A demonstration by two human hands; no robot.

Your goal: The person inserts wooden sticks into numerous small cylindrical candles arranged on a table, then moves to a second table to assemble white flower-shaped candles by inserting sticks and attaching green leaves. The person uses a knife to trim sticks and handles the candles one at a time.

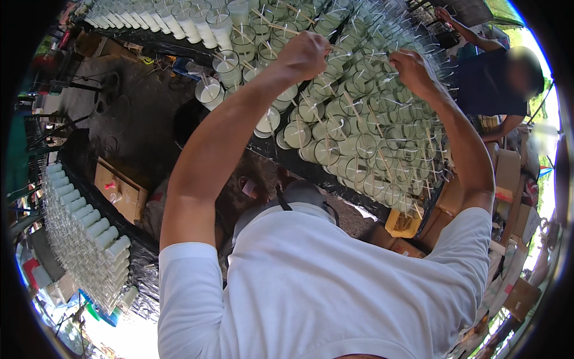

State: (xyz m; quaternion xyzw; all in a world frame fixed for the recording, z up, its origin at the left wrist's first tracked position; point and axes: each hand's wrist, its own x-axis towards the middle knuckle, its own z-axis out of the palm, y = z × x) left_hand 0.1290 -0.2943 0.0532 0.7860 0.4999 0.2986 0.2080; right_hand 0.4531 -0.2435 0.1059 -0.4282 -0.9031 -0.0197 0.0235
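Two bare arms are reaching from the lower edge toward the upper centre of the frame, over a table (311, 170) packed with glasses (359, 143) of pale wax, each carrying a wick and a thin stick laid across its rim. The left hand (305, 55) is sitting at upper centre, knuckles toward the camera, fingers curled together into a loose fist; whether they are pinching anything cannot be told, since the fingertips are hidden; a stick (272, 25) is lying just left of the knuckles, seeming to run in under the fist. The right hand (414, 70) is hovering at upper right of centre, fingers bent and drawn together over the glasses directly beneath; their grip is likewise hidden. A second person (496, 78) in a dark shirt is standing at the far upper right, beyond the table. Rows of empty glasses (84, 227) are lying at lower left; cardboard boxes (119, 191) are sitting below the table.
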